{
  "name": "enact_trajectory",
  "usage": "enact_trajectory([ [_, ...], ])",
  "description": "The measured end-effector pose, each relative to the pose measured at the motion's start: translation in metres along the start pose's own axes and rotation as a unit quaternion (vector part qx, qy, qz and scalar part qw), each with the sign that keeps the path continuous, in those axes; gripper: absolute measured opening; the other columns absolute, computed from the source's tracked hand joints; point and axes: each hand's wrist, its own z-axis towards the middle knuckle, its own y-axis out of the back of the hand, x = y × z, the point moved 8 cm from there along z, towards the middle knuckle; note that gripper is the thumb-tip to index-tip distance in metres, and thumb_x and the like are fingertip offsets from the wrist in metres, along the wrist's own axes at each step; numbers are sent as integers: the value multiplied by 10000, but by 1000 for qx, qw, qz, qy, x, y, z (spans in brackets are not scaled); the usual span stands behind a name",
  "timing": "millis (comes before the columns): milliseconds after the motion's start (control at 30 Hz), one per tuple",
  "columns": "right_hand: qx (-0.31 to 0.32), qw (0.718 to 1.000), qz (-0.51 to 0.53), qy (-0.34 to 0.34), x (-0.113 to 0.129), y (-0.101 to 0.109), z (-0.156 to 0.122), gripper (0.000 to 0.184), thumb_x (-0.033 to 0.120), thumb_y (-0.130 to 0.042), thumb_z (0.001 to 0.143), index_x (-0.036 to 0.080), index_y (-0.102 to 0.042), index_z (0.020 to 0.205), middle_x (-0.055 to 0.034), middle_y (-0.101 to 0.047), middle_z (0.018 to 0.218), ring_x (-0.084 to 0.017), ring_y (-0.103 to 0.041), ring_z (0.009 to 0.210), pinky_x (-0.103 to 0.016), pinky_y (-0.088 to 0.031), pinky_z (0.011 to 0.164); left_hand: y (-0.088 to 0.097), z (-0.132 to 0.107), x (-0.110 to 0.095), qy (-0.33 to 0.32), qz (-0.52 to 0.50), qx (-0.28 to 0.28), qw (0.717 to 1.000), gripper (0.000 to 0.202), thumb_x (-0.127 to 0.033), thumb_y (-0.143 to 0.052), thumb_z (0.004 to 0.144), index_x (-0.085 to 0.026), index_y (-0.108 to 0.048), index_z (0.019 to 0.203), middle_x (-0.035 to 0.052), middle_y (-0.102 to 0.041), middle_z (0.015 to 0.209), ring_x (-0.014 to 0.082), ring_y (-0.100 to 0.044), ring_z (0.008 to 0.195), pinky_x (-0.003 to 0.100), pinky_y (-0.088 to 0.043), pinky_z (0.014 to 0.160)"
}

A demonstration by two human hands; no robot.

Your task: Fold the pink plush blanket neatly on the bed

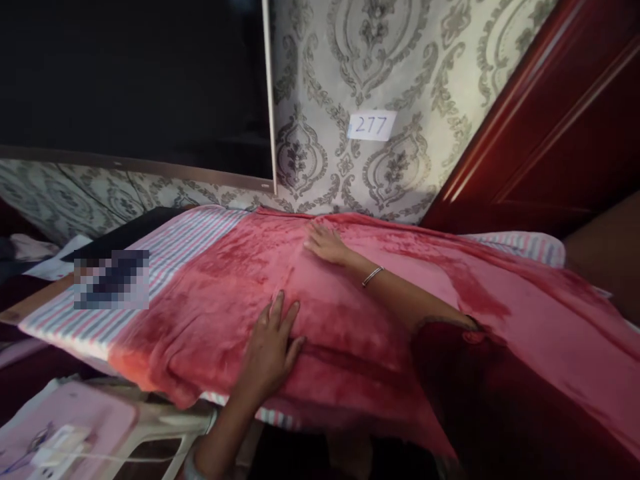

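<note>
A red fleece blanket (pixel 350 313) lies spread over a striped ironing board (pixel 165 260). My left hand (pixel 270 347) rests flat on the blanket near its front edge, fingers stretched out. My right hand (pixel 327 245) lies flat on the blanket farther back, fingers spread, with a thin bangle (pixel 373 275) on its wrist. Neither hand holds anything.
A dark screen (pixel 135 80) hangs on the patterned wallpaper, with a paper label reading 277 (pixel 371 125) beside it. A dark red wooden door (pixel 550 133) stands at right. A white plastic chair (pixel 165 427) and pink items (pixel 65 427) sit below left.
</note>
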Motion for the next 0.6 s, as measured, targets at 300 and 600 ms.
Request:
enact_trajectory([
  [300,-68,997,34,-23,-54,25,-224,654,593,-338,1041,286,-356,1618,-41,-220,1714,-347,-218,1560,-619,-213,1231,1,14,1,20,-45,42,998,571,-445,-420,1027,-202,-484,1540,163,-270,1693,397,-421,1465,591,-362,1183],
  [600,-155,982,-3,-104,-72,-1,-358,569,564,-319,1052,355,-430,1571,-44,-334,1673,-350,-246,1550,-676,-191,1211,22,19,-24,0,-1,26,1000,583,-455,-467,1003,-206,-495,1529,132,-332,1675,379,-212,1568,632,-127,1254],
])
